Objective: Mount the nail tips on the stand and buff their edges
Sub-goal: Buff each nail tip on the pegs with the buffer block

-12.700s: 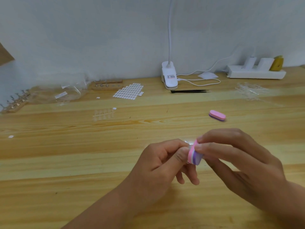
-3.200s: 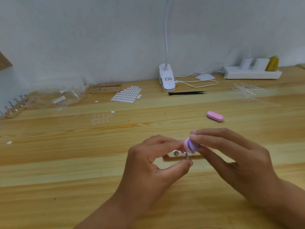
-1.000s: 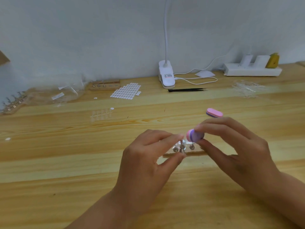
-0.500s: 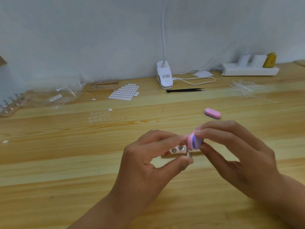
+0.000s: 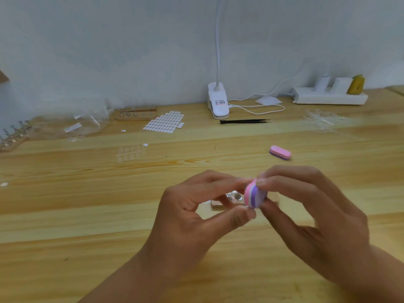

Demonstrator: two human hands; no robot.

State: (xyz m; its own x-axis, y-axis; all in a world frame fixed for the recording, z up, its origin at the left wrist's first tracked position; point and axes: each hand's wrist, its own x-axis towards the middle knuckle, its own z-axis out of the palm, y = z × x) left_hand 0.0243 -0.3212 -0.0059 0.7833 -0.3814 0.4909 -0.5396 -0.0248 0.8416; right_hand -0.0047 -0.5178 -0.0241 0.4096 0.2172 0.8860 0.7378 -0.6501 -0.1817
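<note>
Print on clip lamp label (image 5: 220, 103) unreadable; right hand (image 5: 317, 217) grips pink-purple buffer block (image 5: 253, 194), left hand (image 5: 194, 217) pinches small piece (image 5: 246, 207) beside it, too blurred to name.

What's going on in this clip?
A person works at a wooden table. The right hand grips a pink and purple buffer block, held close against a small item that the left hand pinches between thumb and forefinger. That item is too blurred to identify. A wooden stand sits on the table just behind the hands, and a second buffer lies farther back.
</note>
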